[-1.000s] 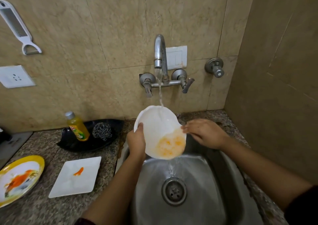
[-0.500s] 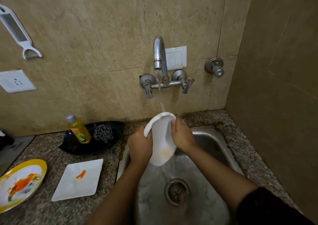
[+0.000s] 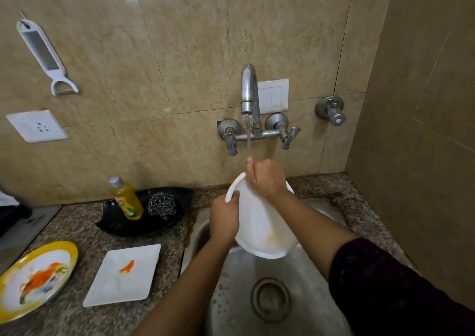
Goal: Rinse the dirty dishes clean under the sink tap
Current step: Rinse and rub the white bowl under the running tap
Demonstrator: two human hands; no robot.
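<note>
Two hands were on the plate (image 3: pixel 259 230). Your left hand (image 3: pixel 224 220) gripped its left rim, thumb hooked over the edge, and held it tilted above the sink (image 3: pixel 231 299). Your right hand (image 3: pixel 266 178) lay across the plate's upper edge with its fingertips (image 3: pixel 250 164) up in the water (image 3: pixel 248 135) falling from the tap (image 3: pixel 248 88). Only the back of that hand showed, so I could not tell whether it clasped the rim or pressed flat. It also hid the plate's top, and your right forearm crossed the plate's right side. A faint orange smear showed near the plate's lower edge. Below it the drain (image 3: pixel 270 299) sat in the basin, and your dark sleeve (image 3: pixel 385 284) covered the sink's right part.

Left of the sink, on the counter (image 3: pixel 77 235), a square plate (image 3: pixel 123 279) carried an orange streak. Beside it a yellow plate (image 3: pixel 38 276), cut off by the frame's left edge, bore orange and dark residue. Behind them a black dish (image 3: pixel 144 225) held a bottle (image 3: pixel 127 200), its label too blurred to read, and a scrubber (image 3: pixel 162 204). On the wall a peeler (image 3: pixel 42 50) hung above a socket (image 3: pixel 37 126).
</note>
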